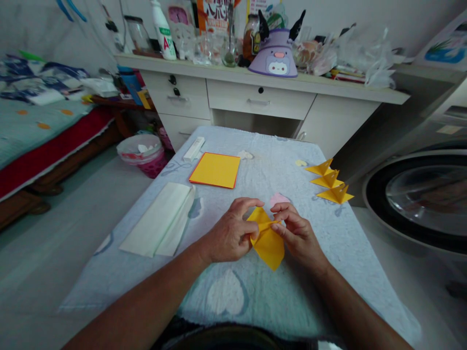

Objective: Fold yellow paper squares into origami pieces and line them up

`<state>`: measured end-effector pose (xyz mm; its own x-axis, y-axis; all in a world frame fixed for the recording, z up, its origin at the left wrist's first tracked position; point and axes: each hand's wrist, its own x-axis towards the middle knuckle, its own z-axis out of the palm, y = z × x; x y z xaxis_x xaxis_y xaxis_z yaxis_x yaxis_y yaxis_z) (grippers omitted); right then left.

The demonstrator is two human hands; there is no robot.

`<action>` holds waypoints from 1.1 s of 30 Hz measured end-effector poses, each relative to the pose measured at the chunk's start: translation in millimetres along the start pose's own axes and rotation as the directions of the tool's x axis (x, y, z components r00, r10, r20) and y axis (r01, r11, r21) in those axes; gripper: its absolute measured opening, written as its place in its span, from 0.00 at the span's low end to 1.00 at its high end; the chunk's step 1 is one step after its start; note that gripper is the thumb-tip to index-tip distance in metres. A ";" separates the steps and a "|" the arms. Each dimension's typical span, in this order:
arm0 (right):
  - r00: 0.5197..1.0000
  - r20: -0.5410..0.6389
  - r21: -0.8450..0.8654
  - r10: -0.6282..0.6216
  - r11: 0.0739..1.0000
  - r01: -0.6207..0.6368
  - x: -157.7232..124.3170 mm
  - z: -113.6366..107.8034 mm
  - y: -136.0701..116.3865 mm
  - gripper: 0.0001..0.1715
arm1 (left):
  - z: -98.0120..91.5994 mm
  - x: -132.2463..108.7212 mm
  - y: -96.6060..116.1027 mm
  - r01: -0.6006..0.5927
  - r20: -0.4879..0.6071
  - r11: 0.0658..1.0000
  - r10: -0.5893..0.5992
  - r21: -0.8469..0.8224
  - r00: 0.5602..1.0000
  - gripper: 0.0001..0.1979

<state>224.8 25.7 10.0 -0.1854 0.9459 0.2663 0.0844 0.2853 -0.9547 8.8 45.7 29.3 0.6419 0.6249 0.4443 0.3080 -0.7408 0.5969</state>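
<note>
A partly folded yellow paper (269, 243) is held just above the table's pale blue cloth (255, 291). My left hand (229, 233) pinches its left side, fingers curled round the fold. My right hand (297, 236) pinches the upper right flap between thumb and fingers. Both hands meet at the paper's top edge. A stack of flat yellow sheets (216, 170) lies farther back on the cloth. Three folded yellow paper pieces (330, 182) lie in a row at the right edge.
A folded white cloth or paper (160, 221) lies at the left of the table, a white bar-shaped object (194, 148) beyond it. A cluttered desk (262, 78) stands behind, a pink bin (143, 154) on the floor, a bed (36, 136) left, a washing machine door (419, 194) right.
</note>
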 end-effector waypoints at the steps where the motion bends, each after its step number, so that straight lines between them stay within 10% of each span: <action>1: 1.000 0.000 0.005 0.003 1.000 -0.003 0.1 -0.1 0.2 0.01 | -0.7 -0.2 1.0 0.007 0.006 0.999 -0.007 -0.037 1.000 0.11; 9: 0.997 -0.064 0.069 0.040 0.997 -0.035 1.0 -3.2 4.0 0.02 | -2.6 -3.4 1.4 0.140 -0.001 0.951 -0.146 -0.277 0.989 0.19; 18: 0.990 -0.122 0.090 0.071 0.994 -0.061 1.7 -1.4 -0.7 0.05 | 26.9 -4.4 -4.3 0.355 0.094 0.700 -0.382 -0.620 0.919 0.67; 25: 0.990 -0.121 0.062 0.075 0.996 -0.068 1.0 -1.0 1.2 0.07 | 34.5 2.7 -1.4 0.441 0.246 0.352 -0.479 -0.826 0.843 0.52; 33: 0.991 -0.123 0.088 0.056 0.995 -0.045 1.7 -0.5 2.4 0.08 | 34.6 5.9 -1.1 0.447 0.238 0.309 -0.530 -0.840 0.814 0.21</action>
<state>225.1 28.0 8.2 -0.0588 0.9722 0.2266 0.0064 0.2274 -0.9738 36.6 41.7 8.2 0.5260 0.8429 -0.1137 -0.2076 0.2569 0.9439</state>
